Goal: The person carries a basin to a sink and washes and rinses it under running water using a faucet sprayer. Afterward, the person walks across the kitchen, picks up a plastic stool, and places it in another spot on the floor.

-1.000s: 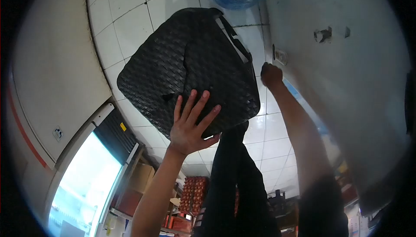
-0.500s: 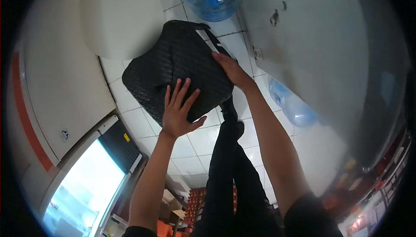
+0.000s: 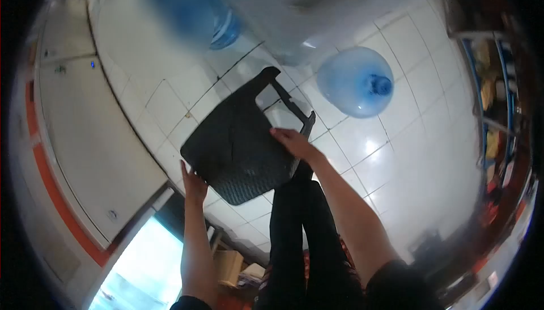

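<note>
A black plastic stool [image 3: 232,140] with a woven-pattern surface is held tilted over the tiled floor in front of my legs. Its open leg frame points up and to the right. My right hand [image 3: 293,143] grips the stool's right side, fingers lying on the black surface. At the lower left edge, my left hand [image 3: 195,186] is closed on the stool with one finger sticking up; part of its grip is hidden.
A clear blue water jug [image 3: 357,83] lies on the tiles to the right, and another blue jug [image 3: 226,31] is at upper left. White cabinets [image 3: 93,140] line the left side, above a brightly lit panel [image 3: 144,264]. Shelves [image 3: 493,111] stand at right; a cardboard box [image 3: 228,267] is below.
The stool has turned and tipped, so its leg frame now shows. My left hand has gone from lying spread on the surface to its left edge. The view has swung rightward.
</note>
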`<state>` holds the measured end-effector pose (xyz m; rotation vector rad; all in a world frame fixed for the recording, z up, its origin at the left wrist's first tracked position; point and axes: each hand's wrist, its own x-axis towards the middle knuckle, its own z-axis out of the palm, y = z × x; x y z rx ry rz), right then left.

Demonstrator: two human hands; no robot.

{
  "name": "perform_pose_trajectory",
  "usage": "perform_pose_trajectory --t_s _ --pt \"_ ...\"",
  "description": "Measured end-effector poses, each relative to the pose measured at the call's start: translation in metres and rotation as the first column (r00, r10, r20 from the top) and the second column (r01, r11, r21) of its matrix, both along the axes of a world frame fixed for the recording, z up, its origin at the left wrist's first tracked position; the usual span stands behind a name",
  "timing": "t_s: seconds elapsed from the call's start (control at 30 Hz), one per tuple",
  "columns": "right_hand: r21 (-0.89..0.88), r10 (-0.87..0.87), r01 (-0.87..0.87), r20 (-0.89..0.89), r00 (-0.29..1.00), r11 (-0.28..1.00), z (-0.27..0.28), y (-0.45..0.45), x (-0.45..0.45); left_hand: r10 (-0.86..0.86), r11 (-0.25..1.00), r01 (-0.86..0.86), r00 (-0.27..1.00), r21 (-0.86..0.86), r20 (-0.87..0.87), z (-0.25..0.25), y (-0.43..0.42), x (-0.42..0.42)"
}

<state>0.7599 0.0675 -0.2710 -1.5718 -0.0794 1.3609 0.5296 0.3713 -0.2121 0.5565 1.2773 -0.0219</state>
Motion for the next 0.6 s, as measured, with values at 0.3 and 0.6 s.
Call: perform_pose_trajectory --t_s 0.3,0.6 --pt "-0.038 -0.430 0.429 -0.109 0.896 0.903 0.096 -0.205 -0.128 -0.670 0.736 0.677 0.733 0.023 -0.114 0.049 -0.132 -0.023" --pt "-0.472 -0.920 0.829 0.087 0.383 0.300 0.200 -0.383 -0.233 -0.971 0.238 0.970 0.238 0.053 0.010 0.099 -0.309 0.059"
